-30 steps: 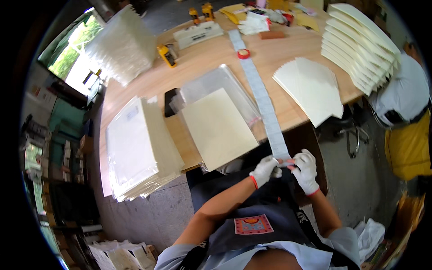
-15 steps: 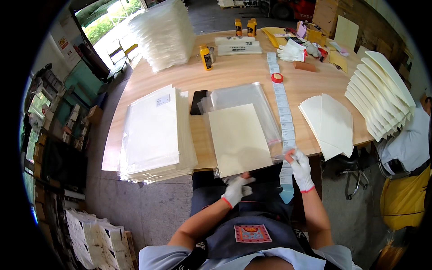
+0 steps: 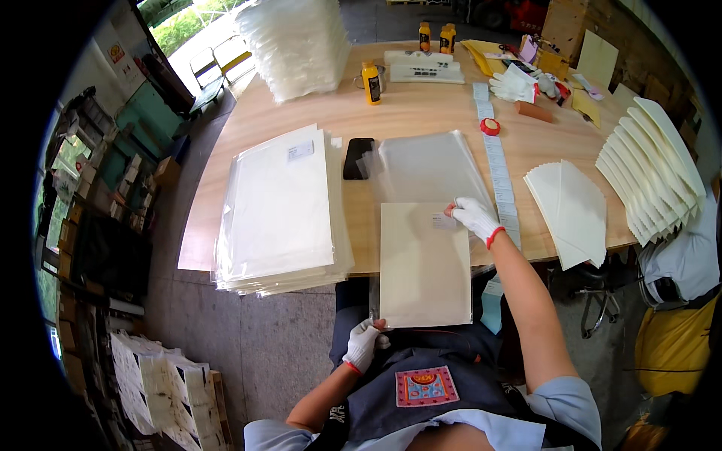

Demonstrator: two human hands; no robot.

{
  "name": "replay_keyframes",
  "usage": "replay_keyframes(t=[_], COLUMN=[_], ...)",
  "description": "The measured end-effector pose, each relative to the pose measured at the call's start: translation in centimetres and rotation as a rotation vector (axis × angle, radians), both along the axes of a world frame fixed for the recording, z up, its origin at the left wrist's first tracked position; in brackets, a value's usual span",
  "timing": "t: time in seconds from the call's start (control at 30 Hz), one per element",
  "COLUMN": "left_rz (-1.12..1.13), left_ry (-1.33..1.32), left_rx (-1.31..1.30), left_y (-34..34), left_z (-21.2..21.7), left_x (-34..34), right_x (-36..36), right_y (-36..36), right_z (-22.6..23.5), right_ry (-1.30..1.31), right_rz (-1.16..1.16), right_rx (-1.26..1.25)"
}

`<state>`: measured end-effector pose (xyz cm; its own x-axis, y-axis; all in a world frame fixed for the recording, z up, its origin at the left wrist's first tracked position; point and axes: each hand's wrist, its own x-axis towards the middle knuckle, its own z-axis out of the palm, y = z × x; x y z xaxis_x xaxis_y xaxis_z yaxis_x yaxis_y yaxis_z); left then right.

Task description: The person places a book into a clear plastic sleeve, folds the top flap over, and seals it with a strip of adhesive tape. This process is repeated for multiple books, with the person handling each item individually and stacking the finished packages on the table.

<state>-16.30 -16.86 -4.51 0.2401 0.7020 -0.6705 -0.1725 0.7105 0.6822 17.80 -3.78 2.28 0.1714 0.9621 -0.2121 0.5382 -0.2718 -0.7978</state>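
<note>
A cream sheet point(image 3: 423, 274) in a clear plastic sleeve overhangs the table's near edge, above my lap. My left hand point(image 3: 362, 346), in a white glove with a red cuff, pinches its lower left corner. At the sheet's upper right, my gloved right hand point(image 3: 477, 216) has its fingertips on a small pale label point(image 3: 441, 221). Under and beyond the sheet lies a pile of clear plastic sleeves point(image 3: 430, 167). A long strip of pale blue labels point(image 3: 499, 171) runs down the table to the right, with a round red object point(image 3: 489, 126) on it.
To the left is a thick stack of sleeved sheets point(image 3: 280, 218), beside a black phone point(image 3: 359, 158). Fanned cream sheets point(image 3: 569, 210) and a taller curved stack point(image 3: 648, 169) stand right. Farther back are orange bottles point(image 3: 371, 83), a tall plastic-wrapped pile point(image 3: 293, 49) and white gloves point(image 3: 514, 84).
The sleeved sheet has come nearer and now overhangs the edge more. My left hand has taken its lower corner. My right hand has moved from the label strip to the sheet, where a label now shows.
</note>
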Motion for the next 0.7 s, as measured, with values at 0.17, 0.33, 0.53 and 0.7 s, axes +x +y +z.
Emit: replay_keyframes(t=[0.17,0.33,0.53,0.7], left_rz=[-0.007,-0.054,-0.126,-0.35], left_ry=[0.011,-0.04,-0.064,0.092], left_rx=[0.022,0.028,0.323,0.629], left_y=[-0.1,0.3,1.8,3.7], left_z=[0.9,1.7,6.5,12.9], left_x=[0.2,0.0,1.0,2.7], right_x=[-0.5,-0.3,-0.1,-4.5], right_y=[0.6,-1.2,-13.3,-17.5], right_z=[-2.5,-3.5,0.2,-3.0], right_ry=[-0.474,-0.422,-0.546,0.545], right_rz=[-0.146,-0.407,-0.065,0.016], right_rx=[0.121,0.582,-0.147,-0.347])
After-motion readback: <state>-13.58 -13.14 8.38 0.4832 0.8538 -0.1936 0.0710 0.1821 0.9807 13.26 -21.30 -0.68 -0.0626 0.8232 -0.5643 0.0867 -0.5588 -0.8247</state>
